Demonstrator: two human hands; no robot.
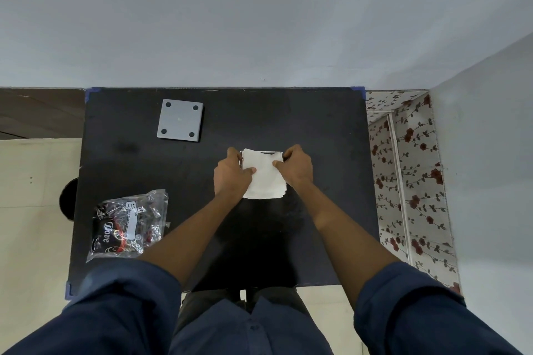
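Note:
A stack of white paper napkins [264,180] lies at the middle of the black table [317,130], its far edge tucked into a white holder [278,153] of which only the rim shows. My left hand [233,173] grips the stack and holder at the left side, thumb on top of the napkins. My right hand [297,168] grips the right side in the same way, thumb pressing the paper. The lower part of the holder is hidden under the napkins and my hands.
A grey square plate [180,120] with four dark round feet lies at the table's far left. A crumpled clear and black plastic wrapper [128,225] sits near the left front edge. A flower-patterned cabinet [409,181] stands right of the table. A wall runs behind.

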